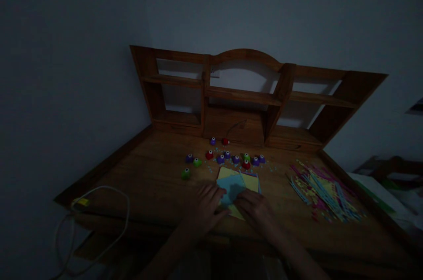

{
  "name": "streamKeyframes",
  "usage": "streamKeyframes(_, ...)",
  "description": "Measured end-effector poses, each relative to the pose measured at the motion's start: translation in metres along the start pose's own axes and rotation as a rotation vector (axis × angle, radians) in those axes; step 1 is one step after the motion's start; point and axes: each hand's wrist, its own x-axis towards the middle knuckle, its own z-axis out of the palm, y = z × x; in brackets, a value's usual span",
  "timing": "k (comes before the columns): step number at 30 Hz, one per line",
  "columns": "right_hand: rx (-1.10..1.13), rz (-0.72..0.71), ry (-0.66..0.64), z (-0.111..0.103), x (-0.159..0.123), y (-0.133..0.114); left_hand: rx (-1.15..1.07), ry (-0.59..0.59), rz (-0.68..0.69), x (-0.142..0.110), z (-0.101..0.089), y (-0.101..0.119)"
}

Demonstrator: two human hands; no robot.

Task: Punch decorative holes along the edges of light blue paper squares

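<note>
A light blue sheet of paper [231, 184] lies at an angle on top of a stack of yellow paper [251, 182] near the front of the desk. My left hand [209, 205] rests at its left edge, thumb and index finger apart, the index fingertip touching the sheet. On the other side, my right hand [254, 206] has its bent fingers together at the blue paper's lower right edge. Dim light hides the exact contact of the right fingertips. Behind the stack stand several small purple, green and red figures with single eyes, such as a green one [186, 174].
A pile of coloured paper strips [325, 189] spreads over the desk's right side. Small blue paper bits lie among the figures. A wooden shelf unit [243, 90] rises at the back. A white cable [127, 209] loops over the left front edge, near a yellow object [82, 201].
</note>
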Motion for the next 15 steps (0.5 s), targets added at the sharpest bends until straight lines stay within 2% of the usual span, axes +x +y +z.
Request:
streamKeyframes(2, 0.051, 0.032, -0.008, 0.004, 0.0, 0.001, 0.06, -0.046, -0.01, -0.002, 0.006, 0.003)
streamKeyframes(6, 0.303, 0.085, 0.018, 0.006, 0.001, 0.012, 0.081, -0.087, -0.064, 0.001, 0.011, 0.004)
streamKeyframes(10, 0.455, 0.146, -0.021, 0.001, 0.002, 0.025, 0.068, -0.09, -0.045, 0.007, 0.006, 0.009)
streamKeyframes(15, 0.522, 0.175, -0.053, -0.003, 0.003, 0.034, 0.092, -0.065, -0.028, 0.01, 0.001, 0.016)
